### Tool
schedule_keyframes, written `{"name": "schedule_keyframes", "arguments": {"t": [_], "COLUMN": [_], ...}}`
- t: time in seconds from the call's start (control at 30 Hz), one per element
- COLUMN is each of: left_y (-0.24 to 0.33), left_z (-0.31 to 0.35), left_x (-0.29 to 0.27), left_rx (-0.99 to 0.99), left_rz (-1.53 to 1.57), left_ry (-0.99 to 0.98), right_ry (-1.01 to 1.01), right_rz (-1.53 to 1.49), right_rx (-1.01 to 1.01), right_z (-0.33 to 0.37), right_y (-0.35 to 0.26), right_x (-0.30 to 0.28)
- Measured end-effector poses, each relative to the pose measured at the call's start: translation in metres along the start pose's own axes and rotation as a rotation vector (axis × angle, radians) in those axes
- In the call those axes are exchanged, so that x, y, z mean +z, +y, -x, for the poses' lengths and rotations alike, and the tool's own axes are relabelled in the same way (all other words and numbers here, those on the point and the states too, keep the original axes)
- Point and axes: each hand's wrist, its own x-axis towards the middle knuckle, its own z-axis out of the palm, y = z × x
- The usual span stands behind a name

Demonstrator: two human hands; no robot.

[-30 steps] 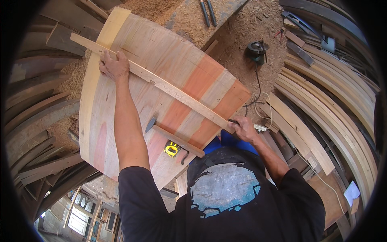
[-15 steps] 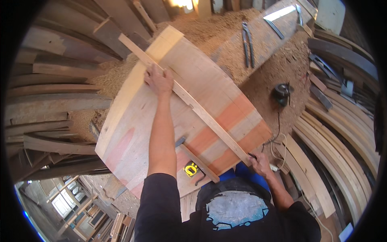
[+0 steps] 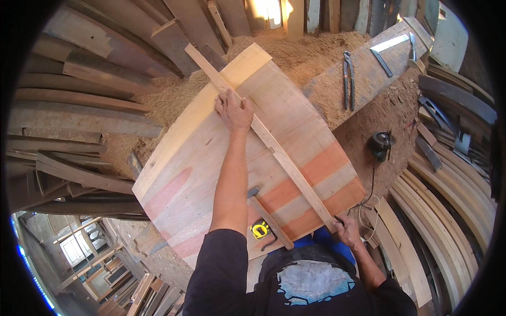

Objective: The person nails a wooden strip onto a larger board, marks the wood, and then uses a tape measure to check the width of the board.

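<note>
A wide plywood panel [image 3: 205,179], with a pale band along its far left side and orange patches, lies in front of me. A long thin wooden strip [image 3: 295,176] crosses it diagonally, its far end sticking out past the panel. My left hand [image 3: 234,109] presses on the strip near that end, fingers bent over it. At the near end, by the panel's edge, my right hand [image 3: 347,233] is closed around a small dark pencil-like stick [image 3: 338,219]. A hammer [image 3: 274,222] and a yellow and black tape measure [image 3: 260,229] rest on the panel beside my left forearm.
Pincers [image 3: 349,81] and a bevel square [image 3: 382,60] lie on a sawdust-covered plank [image 3: 329,84] at the far right. A dark corded power tool [image 3: 380,145] sits on the sawdust-strewn ground. Stacked boards [image 3: 84,121] line the left; curved timbers [image 3: 437,210] fill the right.
The whole view has turned slightly and the scene sits further right. Both hands keep their places on the strip and at its near end.
</note>
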Motion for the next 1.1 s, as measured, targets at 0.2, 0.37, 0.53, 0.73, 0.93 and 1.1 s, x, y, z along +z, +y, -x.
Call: {"name": "schedule_keyframes", "arguments": {"t": [0.2, 0.37, 0.53, 0.73, 0.93, 1.1], "left_y": [0.012, 0.007, 0.009, 0.015, 0.015, 0.009], "left_z": [0.000, 0.000, 0.000, 0.000, 0.000, -0.001], "left_x": [-0.004, -0.004, -0.005, -0.009, -0.007, -0.004], "left_rx": [-0.012, -0.023, -0.010, -0.022, -0.016, 0.036], "left_rz": [0.101, 0.051, 0.022, 0.035, 0.041, 0.068], "left_ry": [-0.034, 0.000, 0.019, -0.019, -0.013, 0.028], "right_ry": [0.031, -0.001, 0.004, -0.019, -0.044, -0.058], "right_rz": [-0.019, -0.044, -0.037, -0.046, -0.063, -0.087], "right_rx": [-0.003, -0.005, 0.010, 0.012, 0.001, 0.023], "right_z": [0.002, 0.001, 0.001, 0.001, 0.000, 0.000], "right_y": [0.007, -0.006, -0.001, -0.004, -0.002, -0.003], "right_x": [0.001, -0.003, -0.002, -0.006, -0.008, -0.008]}}
